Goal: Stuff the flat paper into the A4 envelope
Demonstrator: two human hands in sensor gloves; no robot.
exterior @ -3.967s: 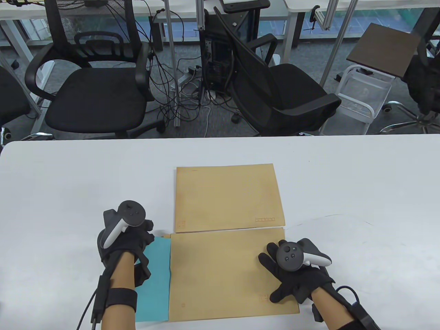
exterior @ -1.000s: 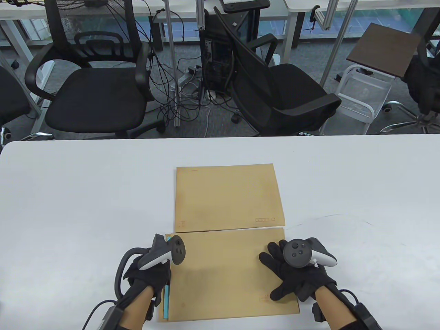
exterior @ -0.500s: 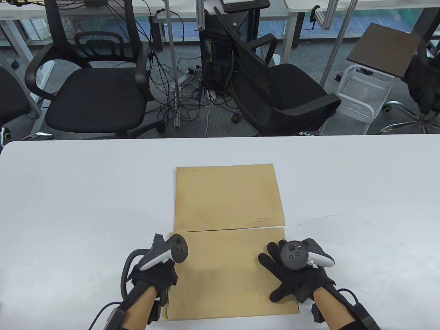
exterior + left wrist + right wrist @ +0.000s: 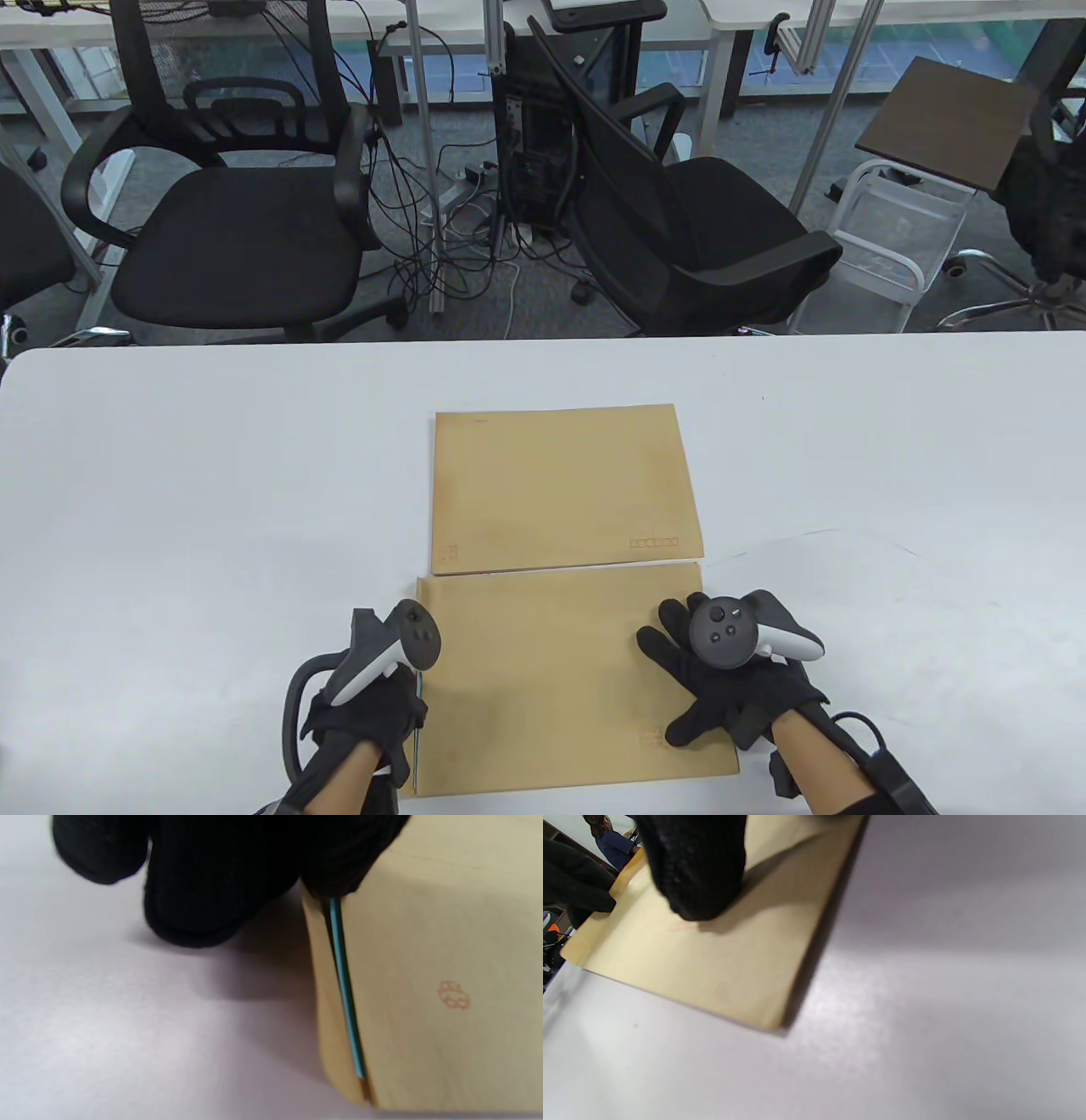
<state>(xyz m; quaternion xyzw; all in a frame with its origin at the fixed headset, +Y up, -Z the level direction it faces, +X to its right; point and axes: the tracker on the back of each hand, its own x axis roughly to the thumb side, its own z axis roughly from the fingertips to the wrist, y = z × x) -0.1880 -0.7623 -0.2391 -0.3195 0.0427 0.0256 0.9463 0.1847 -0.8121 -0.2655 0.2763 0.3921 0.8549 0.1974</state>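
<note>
Blue paper (image 4: 345, 993) now nearly swallowed by the near envelope (image 4: 568, 679) at lower centre of the desk (image 4: 170, 509), just an edge showing, left hand (image 4: 369, 722) at the mouth, grip unclear, right hand (image 4: 734, 688) spread flat on top.

Blue paper (image 4: 345, 993) nearly all hidden inside the near envelope (image 4: 560, 679), we see only its edge; left hand (image 4: 373, 722) fingertips hidden at envelope's nine o'clock edge

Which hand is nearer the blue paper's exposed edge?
Left. The left hand sits at the near envelope's open left end, right by the blue paper sliver. The right hand rests on the envelope's far right end.
</note>
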